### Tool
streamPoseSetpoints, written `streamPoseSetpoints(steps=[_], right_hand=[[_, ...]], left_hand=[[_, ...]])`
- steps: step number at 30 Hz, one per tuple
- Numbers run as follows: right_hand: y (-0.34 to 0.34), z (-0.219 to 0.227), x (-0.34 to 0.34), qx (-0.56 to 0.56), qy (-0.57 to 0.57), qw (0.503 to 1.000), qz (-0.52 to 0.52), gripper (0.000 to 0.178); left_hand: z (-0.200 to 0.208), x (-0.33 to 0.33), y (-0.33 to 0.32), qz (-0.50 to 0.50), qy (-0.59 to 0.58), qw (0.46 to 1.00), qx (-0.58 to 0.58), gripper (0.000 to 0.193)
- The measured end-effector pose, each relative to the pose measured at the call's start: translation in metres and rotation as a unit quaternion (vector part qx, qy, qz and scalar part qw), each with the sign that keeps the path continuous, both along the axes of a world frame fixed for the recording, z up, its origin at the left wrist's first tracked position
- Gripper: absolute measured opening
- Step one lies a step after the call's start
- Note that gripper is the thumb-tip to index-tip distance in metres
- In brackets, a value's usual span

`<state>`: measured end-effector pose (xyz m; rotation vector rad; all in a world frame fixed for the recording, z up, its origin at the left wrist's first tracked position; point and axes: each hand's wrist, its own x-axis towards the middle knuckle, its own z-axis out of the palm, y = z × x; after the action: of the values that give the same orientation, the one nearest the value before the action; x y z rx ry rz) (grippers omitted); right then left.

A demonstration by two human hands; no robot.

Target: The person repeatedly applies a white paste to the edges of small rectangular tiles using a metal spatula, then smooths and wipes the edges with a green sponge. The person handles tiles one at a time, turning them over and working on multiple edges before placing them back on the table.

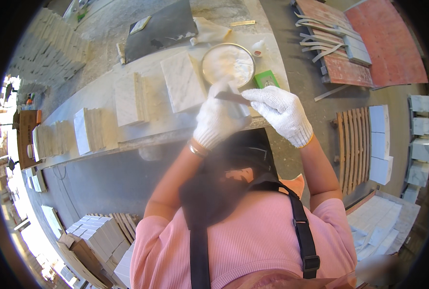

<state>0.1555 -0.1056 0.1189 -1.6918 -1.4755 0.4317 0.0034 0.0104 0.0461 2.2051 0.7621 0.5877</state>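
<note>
White knitted gloves cover both hands, which meet over the front edge of a long worktable (149, 132). My left hand (215, 118) is closed around a pale flat piece (243, 120) that looks like a stone tile; haze blurs its outline. Between the fingertips of my right hand (279, 113) is a thin dark flat strip (231, 98), lying across the top of the pale piece. Just beyond the hands sits a round metal-rimmed pan (203, 72) with white paste or powder in it. A green box (266, 79) lies right of the pan.
Veined marble tiles (179, 84) stand on edge in rows along the table's left. A dark sheet (161, 31) and a small white bottle (258, 48) lie farther back. At right are a red platform (388, 43) with strips and a wooden pallet (354, 149). Boxes (99, 236) are stacked lower left.
</note>
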Motion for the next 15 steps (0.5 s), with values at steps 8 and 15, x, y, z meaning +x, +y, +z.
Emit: streamPoseSetpoints(steps=[8, 15], right_hand=[[-0.007, 0.005, -0.002, 0.004, -0.057, 0.998, 0.001, 0.023], [0.033, -0.002, 0.003, 0.078, -0.069, 0.994, 0.028, 0.024]], left_hand=[[-0.003, 0.002, 0.0, 0.011, -0.028, 1.0, -0.003, 0.09], [0.005, 0.003, -0.002, 0.011, 0.043, 0.998, -0.039, 0.072]])
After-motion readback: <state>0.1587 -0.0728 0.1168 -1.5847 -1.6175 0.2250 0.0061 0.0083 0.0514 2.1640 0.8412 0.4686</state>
